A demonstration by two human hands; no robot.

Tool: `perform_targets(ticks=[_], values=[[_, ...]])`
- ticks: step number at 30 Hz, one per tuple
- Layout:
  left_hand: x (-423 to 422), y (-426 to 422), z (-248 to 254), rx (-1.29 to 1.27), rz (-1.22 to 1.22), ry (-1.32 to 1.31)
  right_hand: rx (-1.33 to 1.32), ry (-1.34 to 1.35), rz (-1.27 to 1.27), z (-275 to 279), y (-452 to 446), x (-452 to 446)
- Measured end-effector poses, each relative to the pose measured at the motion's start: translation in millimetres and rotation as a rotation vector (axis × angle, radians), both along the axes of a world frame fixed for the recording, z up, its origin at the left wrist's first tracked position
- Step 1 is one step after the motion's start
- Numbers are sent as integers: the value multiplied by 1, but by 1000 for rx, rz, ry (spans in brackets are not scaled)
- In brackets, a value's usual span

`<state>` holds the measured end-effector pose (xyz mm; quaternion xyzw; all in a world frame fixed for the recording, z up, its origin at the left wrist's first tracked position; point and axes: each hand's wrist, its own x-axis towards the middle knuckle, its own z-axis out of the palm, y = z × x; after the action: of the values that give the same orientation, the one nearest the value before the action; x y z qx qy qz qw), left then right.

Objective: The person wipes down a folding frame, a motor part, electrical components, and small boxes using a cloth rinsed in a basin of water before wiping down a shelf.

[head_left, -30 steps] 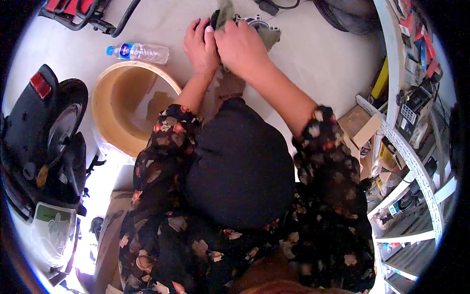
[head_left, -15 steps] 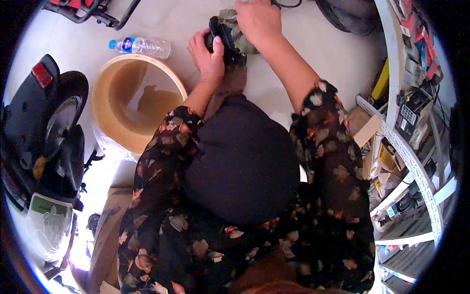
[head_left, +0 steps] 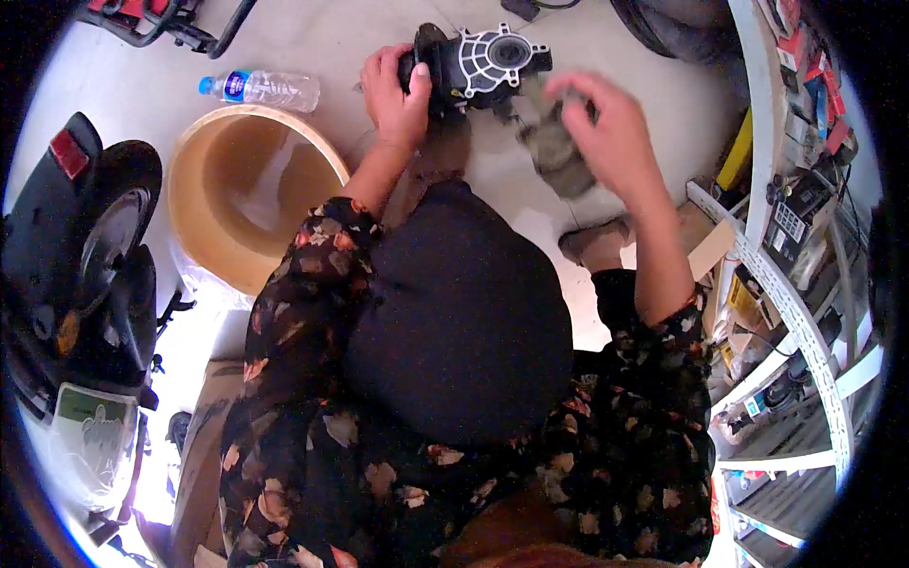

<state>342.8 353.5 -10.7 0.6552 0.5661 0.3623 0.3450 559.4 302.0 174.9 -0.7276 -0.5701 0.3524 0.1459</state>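
Observation:
At the top centre lies a black machine part (head_left: pixel 454 68) with a silver ribbed round cover (head_left: pixel 496 59) at its right end. My left hand (head_left: pixel 396 102) is wrapped round the dark left end of this part, thumb on top. To the right of the part, my right hand (head_left: pixel 606 128) is bent and slightly blurred, closed on a greenish-grey cloth (head_left: pixel 559 151) that hangs down toward the floor. The cloth's upper edge is close to the part's lower right side.
A tan tub (head_left: pixel 256 194) with shallow liquid stands left of my left forearm. A plastic bottle (head_left: pixel 270 90) lies behind it. A black vehicle body (head_left: pixel 85 237) is at the left. Cluttered shelves (head_left: pixel 795 322) and a cardboard box (head_left: pixel 710 248) line the right. Black tyres (head_left: pixel 663 33) lie at the top right.
My right hand has moved right and down with the cloth, away from the part. The silver cover now shows fully. My left hand has stayed at the part's left end.

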Motion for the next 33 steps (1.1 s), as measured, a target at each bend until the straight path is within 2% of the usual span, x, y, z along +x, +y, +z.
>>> perform_targets(ticks=[3,5,7,9,10,13,16,18,20,21,23,25,26,29,32,33], values=[[2,1,-1,41,-4,10,441,-346,136,-32,54,-12],[4,-6,2,25,-8,-1,284,-834,282,-89,66,-29],[4,-3,4,2,-10,-12,294,-729,233,-112,67,-51],[5,0,2,15,-2,-17,209,-685,264,-105,56,-80],[5,-3,3,13,-5,-21,310,-609,207,-109,40,-92],[5,0,2,-25,-30,-35,214,-475,198,-91,20,-90],[4,-2,0,1,-34,-16,-271,-247,269,-48,20,-68],[6,4,1,-6,-19,-20,-270,-50,31,-19,29,-37],[4,3,1,-29,-13,-26,17,-278,-73,-17,42,-8],[3,1,2,-35,-24,-7,243,-364,-106,-28,47,6],[2,4,4,-29,-50,31,373,-642,-93,-82,53,9],[3,2,9,-14,-58,-4,203,-823,15,-107,41,-25],[2,1,8,-17,-74,-15,161,-837,31,-102,40,-31],[2,2,6,-40,-92,-3,249,-702,244,-81,29,-41],[2,6,10,-33,-102,13,-222,327,62,-40,15,-56],[-1,6,10,-6,-116,16,-181,407,-16,-34,12,-59]])
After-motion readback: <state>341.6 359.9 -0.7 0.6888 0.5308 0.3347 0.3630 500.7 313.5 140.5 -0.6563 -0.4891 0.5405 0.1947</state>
